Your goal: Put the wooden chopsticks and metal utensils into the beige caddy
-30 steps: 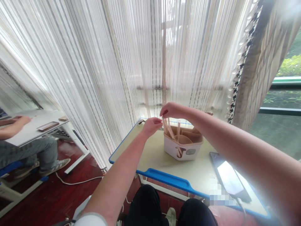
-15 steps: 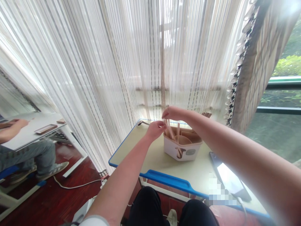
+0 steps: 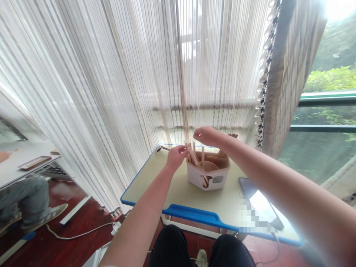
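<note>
A white storage box (image 3: pixel 196 178) with a brown rim stands on the desk, holding several thin wooden-looking sticks (image 3: pixel 203 157) and a round brown piece (image 3: pixel 209 166). My left hand (image 3: pixel 177 157) is at the box's left rear corner, thumb and fingers pinched on the top of a bundle of pale sticks (image 3: pixel 195 158) that seems to have a clear wrapping. Just above and right of that bundle is my right hand (image 3: pixel 206 135), its fingers curled together. Whatever they may hold is too small to make out.
The desk (image 3: pixel 150 180) has a blue edge and a raised front lip. A phone or tablet (image 3: pixel 261 204) with a cable lies at its right. Behind hangs a string curtain (image 3: pixel 133 74). At left, a person sits by another table with a shallow tray (image 3: pixel 35 163).
My right hand has drawn a little away from the bundle, up and right. My left hand stays pinched on it. The whole view has shifted, so things sit farther left.
</note>
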### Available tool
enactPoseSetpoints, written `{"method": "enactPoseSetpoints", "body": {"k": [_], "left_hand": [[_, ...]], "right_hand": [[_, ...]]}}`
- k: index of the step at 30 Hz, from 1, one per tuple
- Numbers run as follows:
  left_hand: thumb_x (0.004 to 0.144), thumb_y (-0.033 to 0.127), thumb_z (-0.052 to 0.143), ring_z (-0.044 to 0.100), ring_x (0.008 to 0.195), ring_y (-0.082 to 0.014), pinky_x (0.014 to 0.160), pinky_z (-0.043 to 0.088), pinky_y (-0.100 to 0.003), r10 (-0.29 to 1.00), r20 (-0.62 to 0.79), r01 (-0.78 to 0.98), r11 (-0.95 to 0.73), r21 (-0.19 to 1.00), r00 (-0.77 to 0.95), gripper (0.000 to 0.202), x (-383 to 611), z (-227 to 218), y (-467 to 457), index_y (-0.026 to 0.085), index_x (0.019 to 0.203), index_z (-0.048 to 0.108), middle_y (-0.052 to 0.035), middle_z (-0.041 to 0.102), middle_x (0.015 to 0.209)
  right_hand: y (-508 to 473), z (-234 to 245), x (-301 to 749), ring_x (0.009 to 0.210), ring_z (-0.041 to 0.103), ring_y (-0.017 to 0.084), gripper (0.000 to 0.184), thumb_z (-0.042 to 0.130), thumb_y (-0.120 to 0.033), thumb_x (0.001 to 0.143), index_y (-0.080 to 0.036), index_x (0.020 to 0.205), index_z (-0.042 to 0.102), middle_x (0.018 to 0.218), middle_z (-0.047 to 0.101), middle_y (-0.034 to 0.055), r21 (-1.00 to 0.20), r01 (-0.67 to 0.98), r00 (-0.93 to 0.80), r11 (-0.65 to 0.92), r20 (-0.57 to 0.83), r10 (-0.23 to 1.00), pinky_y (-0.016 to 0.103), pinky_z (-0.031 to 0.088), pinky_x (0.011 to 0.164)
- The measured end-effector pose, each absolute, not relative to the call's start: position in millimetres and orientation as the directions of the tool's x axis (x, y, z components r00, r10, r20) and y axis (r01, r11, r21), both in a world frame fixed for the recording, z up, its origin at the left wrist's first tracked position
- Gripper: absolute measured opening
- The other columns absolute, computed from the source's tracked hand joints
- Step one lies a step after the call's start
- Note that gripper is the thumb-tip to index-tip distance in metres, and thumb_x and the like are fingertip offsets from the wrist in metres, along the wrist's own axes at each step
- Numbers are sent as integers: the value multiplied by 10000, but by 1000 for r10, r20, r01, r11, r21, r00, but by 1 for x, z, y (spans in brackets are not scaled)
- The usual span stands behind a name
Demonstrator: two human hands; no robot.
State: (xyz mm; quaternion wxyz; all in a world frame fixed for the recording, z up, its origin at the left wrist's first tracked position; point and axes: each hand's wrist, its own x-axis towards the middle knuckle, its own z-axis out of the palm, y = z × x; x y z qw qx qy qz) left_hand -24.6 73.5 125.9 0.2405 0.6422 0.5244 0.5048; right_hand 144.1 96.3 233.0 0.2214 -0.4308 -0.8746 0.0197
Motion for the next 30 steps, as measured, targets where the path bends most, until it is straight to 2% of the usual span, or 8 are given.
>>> {"method": "enactPoseSetpoints", "body": {"k": [3,6,9,12,14,20,25,30], "left_hand": [[736,483,564,632,661,-146,550,478,-239,883,433,401,-336,852,-180,457,-23,124,60,140,1036,596,-85,676,882],[788,496,484,614,676,-134,621,478,-251,747,575,481,-389,786,-335,394,-15,125,42,154,922,626,-64,671,857],[770,489,515,589,638,-124,619,467,-248,665,663,561,-420,713,-344,371,-6,130,29,162,905,626,-40,666,787],[722,474,585,586,608,-123,602,464,-251,712,656,596,-421,684,-250,397,-2,135,26,167,971,618,-39,676,786],[708,454,607,603,634,-136,611,469,-258,755,625,594,-415,689,-197,370,-4,137,28,168,939,639,-51,684,791],[714,383,611,612,620,-144,571,472,-252,856,511,441,-427,789,-85,254,-8,126,32,163,819,683,-56,686,738],[720,361,597,599,586,-133,522,455,-240,873,475,396,-401,826,-109,241,-3,118,30,163,822,689,-55,686,736],[727,360,589,603,606,-134,554,459,-245,869,479,408,-396,822,-122,242,2,123,27,178,845,696,-52,692,765]], "right_hand": [[89,222,162,700,591,171,164,543,-267,766,-224,837,685,840,676,45,-320,725,-491,610,381,783,291,444,633],[86,210,174,737,602,157,192,573,-195,724,-229,879,680,856,679,23,-368,714,-496,595,334,802,274,461,681],[83,207,176,735,606,146,178,572,-149,708,-212,830,684,816,682,14,-390,706,-530,591,262,806,255,468,693],[77,212,168,750,610,137,172,566,-135,717,-203,828,678,819,682,13,-496,650,-543,575,227,809,238,470,700],[74,214,161,763,609,137,189,577,-121,710,-191,859,668,846,681,25,-577,615,-533,538,198,822,235,470,701],[69,210,149,758,605,127,202,575,-122,713,-176,891,654,884,672,44,-729,474,-560,493,182,808,219,473,665],[71,209,147,724,603,125,238,584,-128,715,-214,921,667,857,680,24,-705,501,-556,502,182,811,221,469,644],[68,207,148,714,603,131,203,601,-189,726,-228,910,678,858,686,18,-657,529,-579,537,183,794,221,462,630]]}}
